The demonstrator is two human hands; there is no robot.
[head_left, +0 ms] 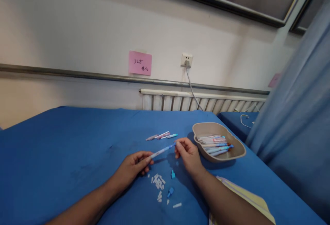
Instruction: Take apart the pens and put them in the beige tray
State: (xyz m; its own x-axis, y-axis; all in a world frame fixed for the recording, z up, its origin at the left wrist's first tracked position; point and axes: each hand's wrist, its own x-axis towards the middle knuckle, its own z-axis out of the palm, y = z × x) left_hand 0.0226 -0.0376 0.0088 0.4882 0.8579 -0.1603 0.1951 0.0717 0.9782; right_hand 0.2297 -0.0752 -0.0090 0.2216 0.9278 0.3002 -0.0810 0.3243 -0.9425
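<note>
A white and blue pen [162,151] is held out between my two hands, slightly tilted up to the right. My left hand [138,163] grips its white barrel between thumb and fingers. At the blue end, my right hand [187,153] pinches with thumb and forefinger. Below the pen lies a loose pile of small white plastic pieces [158,181], with a teal piece [173,174] and a blue piece [170,192] close by. Behind my hands, several pens and pen parts [163,135] rest on the blue cloth [77,149].
A beige basin [219,127] with several pens [213,145] stands at the right. A yellow striped cloth [247,195] lies partly under my right forearm. A radiator [175,101], a plugged socket [186,60] and a pink note [140,63] are along the wall. A blue curtain [296,115] hangs at the right.
</note>
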